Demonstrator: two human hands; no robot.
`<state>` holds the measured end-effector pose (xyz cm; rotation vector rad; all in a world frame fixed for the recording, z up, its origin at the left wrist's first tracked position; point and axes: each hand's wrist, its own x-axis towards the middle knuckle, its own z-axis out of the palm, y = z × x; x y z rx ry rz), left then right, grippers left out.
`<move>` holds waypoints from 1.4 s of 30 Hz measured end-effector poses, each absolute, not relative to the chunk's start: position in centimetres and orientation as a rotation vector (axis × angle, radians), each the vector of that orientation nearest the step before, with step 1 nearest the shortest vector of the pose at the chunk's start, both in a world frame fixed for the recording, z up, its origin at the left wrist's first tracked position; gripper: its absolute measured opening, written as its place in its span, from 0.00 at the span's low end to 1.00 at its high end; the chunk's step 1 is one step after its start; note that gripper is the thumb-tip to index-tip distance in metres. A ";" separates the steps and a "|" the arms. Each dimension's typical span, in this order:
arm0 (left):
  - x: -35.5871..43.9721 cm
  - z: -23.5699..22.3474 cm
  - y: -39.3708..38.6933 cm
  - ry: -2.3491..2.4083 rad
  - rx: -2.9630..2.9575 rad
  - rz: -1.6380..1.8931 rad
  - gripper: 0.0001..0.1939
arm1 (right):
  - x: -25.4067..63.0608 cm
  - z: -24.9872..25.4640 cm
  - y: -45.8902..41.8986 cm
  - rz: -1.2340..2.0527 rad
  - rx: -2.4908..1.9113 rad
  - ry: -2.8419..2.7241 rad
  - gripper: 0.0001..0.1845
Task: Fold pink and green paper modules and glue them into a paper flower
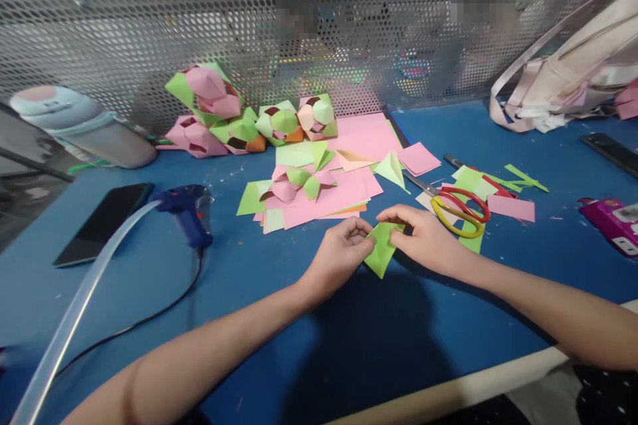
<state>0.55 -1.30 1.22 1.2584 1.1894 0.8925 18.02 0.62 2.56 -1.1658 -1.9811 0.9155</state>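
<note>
A small green folded piece of paper point(383, 252) is held between my two hands, above the blue table. My left hand point(341, 249) pinches its left edge between thumb and fingers. On the other side, my right hand point(423, 238) is closed on its upper right edge. Just beyond lie pink paper sheets point(319, 202) in a loose stack, with a half-built paper shape point(299, 184) of pink and green petals on top. Red-and-yellow-handled scissors point(461, 211) rest by my right hand among green and pink paper scraps point(511, 208).
Finished paper balls point(284, 123) are piled against the perforated metal screen point(199, 26). At left are a blue glue gun point(187, 212) with a long glue stick, a phone point(104, 222) and a bottle point(100, 133). A pink bag point(573, 66) and a magenta power strip point(611, 222) sit at right.
</note>
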 end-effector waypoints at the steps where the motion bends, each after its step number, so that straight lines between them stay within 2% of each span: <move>1: 0.5 1.3 -1.3 1.191 1.273 0.874 0.07 | 18.1 2.7 0.7 0.904 -1.143 -2.001 0.16; 10: 0.0 1.5 -0.9 1.137 1.227 0.809 0.06 | 18.8 3.0 0.9 0.779 -0.919 -2.186 0.13; 16: -0.3 1.4 -0.8 1.112 1.229 0.789 0.12 | 19.1 2.6 1.2 0.702 -0.851 -2.220 0.13; 30: -0.7 1.5 -0.6 1.141 1.372 0.751 0.11 | 19.0 3.4 0.9 0.969 -1.063 -2.098 0.13; 42: -0.9 1.8 -0.6 1.165 1.455 0.684 0.12 | 19.0 3.3 1.0 0.984 -1.101 -2.107 0.09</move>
